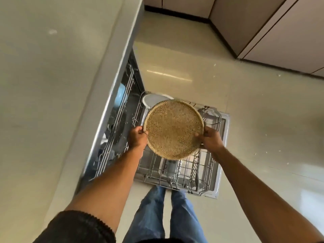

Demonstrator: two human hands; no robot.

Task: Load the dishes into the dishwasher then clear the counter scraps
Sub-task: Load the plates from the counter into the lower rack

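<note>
While each hand grips an edge, left hand [138, 139] and right hand [211, 139], the speckled tan plate [174, 129] looks round. It hides part of the lower rack [192, 171].

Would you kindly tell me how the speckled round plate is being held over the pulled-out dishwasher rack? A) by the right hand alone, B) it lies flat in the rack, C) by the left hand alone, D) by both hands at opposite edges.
D: the left hand grips the speckled plate at its left edge and the right hand grips its right edge, above the lower rack.
</note>
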